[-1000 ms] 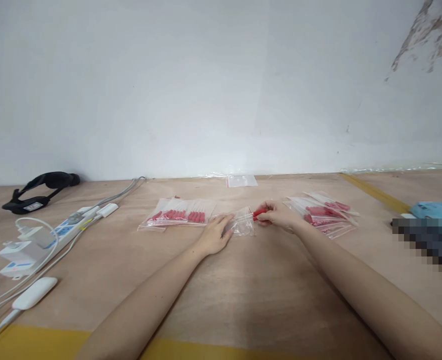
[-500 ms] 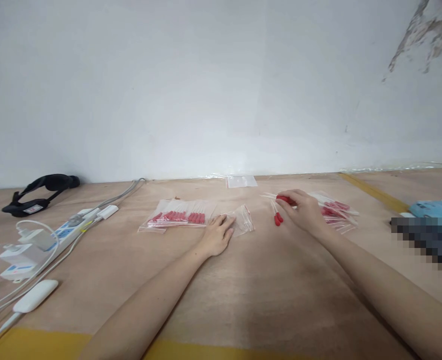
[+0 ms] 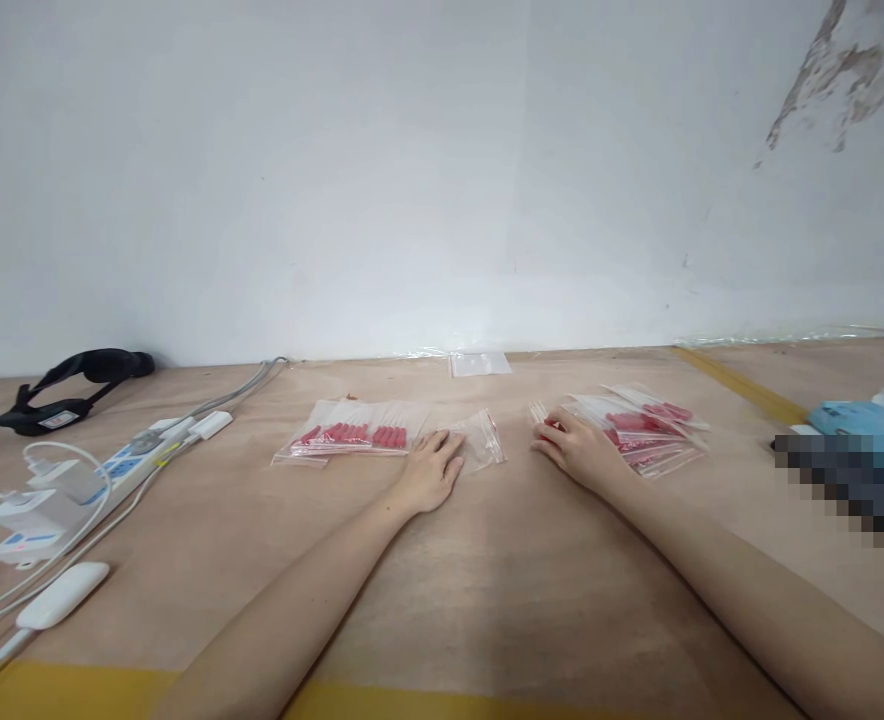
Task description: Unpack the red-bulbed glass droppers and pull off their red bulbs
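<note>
My left hand (image 3: 431,474) lies flat with its fingers apart on a clear zip bag (image 3: 482,442), which looks empty. To its left are overlapping clear bags (image 3: 337,418) filled with red-bulbed droppers. My right hand (image 3: 578,450) rests low on the table, its fingers curled around a few red-bulbed droppers (image 3: 538,411). Their thin pale stems stick out past the fingertips, while most of the red bulbs are hidden. Just right of that hand, a pile of bags (image 3: 648,426) with more red-bulbed droppers fans out.
Near the wall lies a flat white zip bag (image 3: 481,364). At left are a power strip (image 3: 123,466) with plugs and cables, a white adapter (image 3: 63,596) and a black strap-like object (image 3: 74,390). A blue item (image 3: 851,418) and a blurred-out dark object (image 3: 847,490) sit at right.
My right hand has come down to the table and slightly left, over the loose droppers, which it now covers. The left hand stays on the bag.
</note>
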Demonstrator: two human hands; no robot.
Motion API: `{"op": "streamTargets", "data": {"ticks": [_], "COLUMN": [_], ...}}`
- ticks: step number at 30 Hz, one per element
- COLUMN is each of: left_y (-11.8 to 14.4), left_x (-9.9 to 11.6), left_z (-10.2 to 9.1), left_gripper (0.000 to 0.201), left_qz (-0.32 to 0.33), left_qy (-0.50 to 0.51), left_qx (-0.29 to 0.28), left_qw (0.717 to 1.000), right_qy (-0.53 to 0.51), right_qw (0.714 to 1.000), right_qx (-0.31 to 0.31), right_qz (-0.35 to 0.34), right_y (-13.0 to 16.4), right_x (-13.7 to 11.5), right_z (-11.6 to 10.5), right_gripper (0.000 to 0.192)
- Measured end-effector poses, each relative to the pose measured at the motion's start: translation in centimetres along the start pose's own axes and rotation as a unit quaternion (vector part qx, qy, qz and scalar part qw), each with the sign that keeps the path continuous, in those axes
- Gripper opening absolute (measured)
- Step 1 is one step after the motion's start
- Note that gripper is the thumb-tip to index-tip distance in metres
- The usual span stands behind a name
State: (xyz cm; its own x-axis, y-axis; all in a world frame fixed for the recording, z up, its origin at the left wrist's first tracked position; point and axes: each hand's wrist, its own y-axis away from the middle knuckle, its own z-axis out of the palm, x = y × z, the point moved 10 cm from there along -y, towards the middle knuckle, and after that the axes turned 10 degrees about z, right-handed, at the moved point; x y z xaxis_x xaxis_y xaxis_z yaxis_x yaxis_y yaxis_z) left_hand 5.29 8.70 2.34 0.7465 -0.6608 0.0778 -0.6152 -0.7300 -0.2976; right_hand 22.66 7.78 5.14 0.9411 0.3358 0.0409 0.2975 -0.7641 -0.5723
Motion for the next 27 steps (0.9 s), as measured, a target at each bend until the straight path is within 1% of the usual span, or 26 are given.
{"op": "streamTargets", "data": {"ticks": [5, 10, 13, 16, 19, 20, 22, 24, 27], "left_y": [0.0, 0.0, 0.1, 0.1, 0.2, 0.2, 0.1, 0.0, -0.1], "left_x": [0.0, 0.0, 0.0, 0.0, 0.7, 1.1, 1.6, 1.7, 1.5], "left_z": [-0.1, -0.1, 0.0, -0.1, -1.0, -1.3, -1.5, -1.3, -0.6], "left_gripper": [0.041, 0.041, 0.041, 0.041, 0.043, 0.043, 0.043, 0.042, 0.043], "left_qz": [0.005, 0.008, 0.009, 0.010, 0.031, 0.044, 0.066, 0.071, 0.067], "left_qy": [-0.002, -0.010, -0.013, -0.013, -0.015, -0.015, -0.012, -0.002, 0.012], "left_qx": [0.008, 0.015, 0.016, 0.024, 0.060, 0.071, 0.077, 0.061, 0.031], "left_qw": [1.000, 1.000, 1.000, 1.000, 0.998, 0.996, 0.995, 0.996, 0.997], "right_qy": [0.024, 0.044, 0.053, 0.048, 0.032, 0.018, -0.024, -0.075, -0.138], "right_qw": [1.000, 0.998, 0.997, 0.997, 0.995, 0.995, 0.996, 0.995, 0.987], "right_qx": [-0.003, 0.002, -0.001, 0.027, 0.070, 0.080, 0.080, 0.059, 0.010], "right_qz": [0.019, 0.044, 0.052, 0.057, 0.058, 0.052, 0.021, -0.023, -0.085], "right_y": [-0.1, -0.1, 0.0, 0.2, 0.3, 0.4, 0.4, 0.5, 0.5], "right_x": [-0.3, -0.2, -0.1, 0.1, -0.1, -0.5, -1.9, -4.0, -7.3], "right_z": [0.3, 0.1, 0.2, -0.5, -1.8, -2.3, -3.1, -3.5, -2.9], "right_gripper": [0.029, 0.041, 0.042, 0.046, 0.045, 0.042, 0.033, 0.027, 0.031]}}
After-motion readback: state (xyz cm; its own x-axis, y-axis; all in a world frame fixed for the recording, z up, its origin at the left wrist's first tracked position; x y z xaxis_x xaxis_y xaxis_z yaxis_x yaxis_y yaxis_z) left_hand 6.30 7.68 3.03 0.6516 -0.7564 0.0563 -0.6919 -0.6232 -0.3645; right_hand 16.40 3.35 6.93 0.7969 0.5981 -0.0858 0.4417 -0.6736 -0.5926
